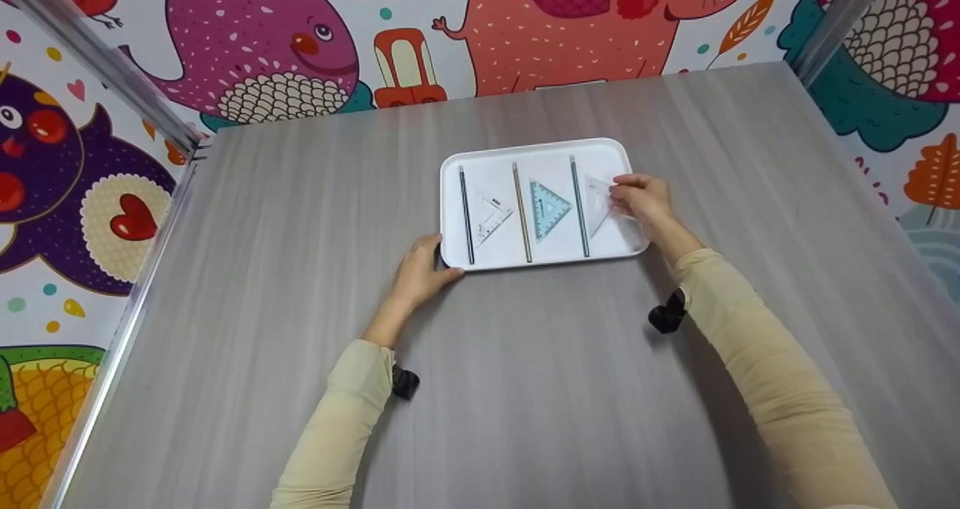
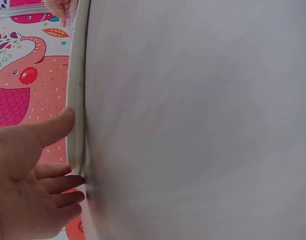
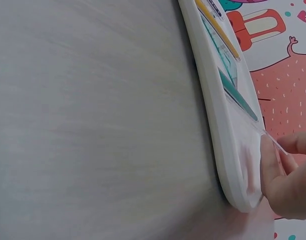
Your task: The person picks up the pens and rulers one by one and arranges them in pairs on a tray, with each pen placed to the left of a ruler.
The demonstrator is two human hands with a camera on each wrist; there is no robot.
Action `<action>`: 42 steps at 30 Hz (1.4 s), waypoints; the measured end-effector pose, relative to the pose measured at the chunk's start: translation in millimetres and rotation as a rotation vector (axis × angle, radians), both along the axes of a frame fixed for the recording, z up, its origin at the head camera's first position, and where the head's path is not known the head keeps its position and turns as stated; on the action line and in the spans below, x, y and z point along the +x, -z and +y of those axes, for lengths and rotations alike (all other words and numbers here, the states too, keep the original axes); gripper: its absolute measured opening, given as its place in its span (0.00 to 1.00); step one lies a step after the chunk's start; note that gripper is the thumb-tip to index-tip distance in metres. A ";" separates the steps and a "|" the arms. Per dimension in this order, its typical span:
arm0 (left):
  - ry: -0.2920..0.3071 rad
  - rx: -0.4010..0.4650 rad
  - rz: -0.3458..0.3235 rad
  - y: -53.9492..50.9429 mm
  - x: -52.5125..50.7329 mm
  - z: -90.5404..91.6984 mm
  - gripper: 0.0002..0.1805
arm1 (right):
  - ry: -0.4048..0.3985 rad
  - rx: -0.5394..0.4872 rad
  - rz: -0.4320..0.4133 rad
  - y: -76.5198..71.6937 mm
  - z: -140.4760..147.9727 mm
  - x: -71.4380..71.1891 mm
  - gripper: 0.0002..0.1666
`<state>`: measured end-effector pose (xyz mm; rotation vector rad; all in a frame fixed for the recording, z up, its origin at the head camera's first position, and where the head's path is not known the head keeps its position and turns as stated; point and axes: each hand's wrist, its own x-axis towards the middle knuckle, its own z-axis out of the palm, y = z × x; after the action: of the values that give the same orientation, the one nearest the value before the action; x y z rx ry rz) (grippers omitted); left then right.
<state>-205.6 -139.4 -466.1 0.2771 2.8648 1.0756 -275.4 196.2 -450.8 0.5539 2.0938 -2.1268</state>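
Note:
A white tray [image 1: 555, 263] holds three pencils and three set squares in alternation. My left hand [image 1: 421, 270] holds the tray's near left corner, thumb on the front rim and fingers along the left side. At the tray's right end my right hand [image 1: 646, 203] pinches a clear set square [image 1: 596, 201], tilted up in the right wrist view. Left of it lie a teal pencil [image 1: 580, 209], a blue set square [image 1: 549, 210], a yellow pencil [image 1: 522, 212], a clear set square with black marks [image 1: 495, 219] and a dark pencil [image 1: 466, 216].
The tray stands on a grey wood-grain table [image 1: 525, 389]. Walls printed with cartoon animals [image 1: 570, 36] rise behind and beside it, with a metal frame post [image 1: 112, 66] at the left. A small black camera [image 1: 406, 383] hangs at each wrist.

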 end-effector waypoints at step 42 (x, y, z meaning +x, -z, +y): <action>0.008 -0.028 -0.012 -2.7 -4.4 -5.2 0.30 | -0.466 1.019 0.396 -6.7 26.3 32.8 0.51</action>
<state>-209.9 -144.6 -463.5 0.2790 2.8628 1.0320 -242.6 222.5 -444.1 -0.3343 3.0405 -0.8631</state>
